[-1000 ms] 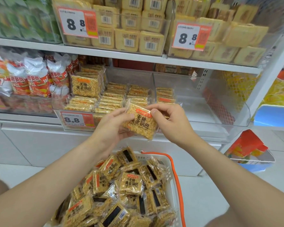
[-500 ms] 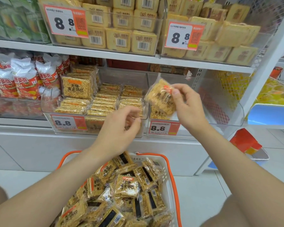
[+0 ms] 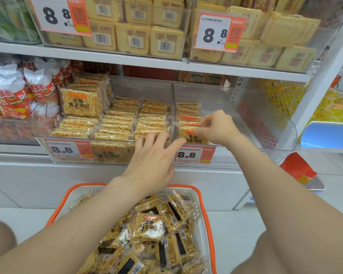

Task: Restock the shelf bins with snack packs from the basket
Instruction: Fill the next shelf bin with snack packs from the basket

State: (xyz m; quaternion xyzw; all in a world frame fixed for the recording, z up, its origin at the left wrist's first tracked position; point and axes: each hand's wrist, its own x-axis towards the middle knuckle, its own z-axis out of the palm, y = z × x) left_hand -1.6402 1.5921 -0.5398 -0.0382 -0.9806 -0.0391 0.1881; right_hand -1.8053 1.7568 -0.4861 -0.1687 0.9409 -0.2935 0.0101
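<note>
A white basket with an orange rim (image 3: 205, 212) sits low in front of me, filled with several golden rice-cracker snack packs (image 3: 148, 228). On the shelf stand two clear bins: the left bin (image 3: 107, 147) is packed with rows of the same packs, the right bin (image 3: 269, 143) holds a short row at its left end. My right hand (image 3: 214, 127) reaches into the right bin and pinches the top edge of the front snack pack (image 3: 192, 138). My left hand (image 3: 152, 161) hovers at the bins' front edge, fingers spread, holding nothing.
Orange 8.8 price tags (image 3: 194, 155) hang on the bin fronts. The upper shelf (image 3: 147, 62) carries bins of pale yellow packs. Red and white snack bags (image 3: 10, 93) fill the bin to the left. A white shelf upright (image 3: 325, 76) stands at right, a blue tray (image 3: 327, 135) beyond it.
My right hand carried the pack from in front of the bins up and into the right bin, setting it against the row. My left hand let go and moved toward the bins' front edge.
</note>
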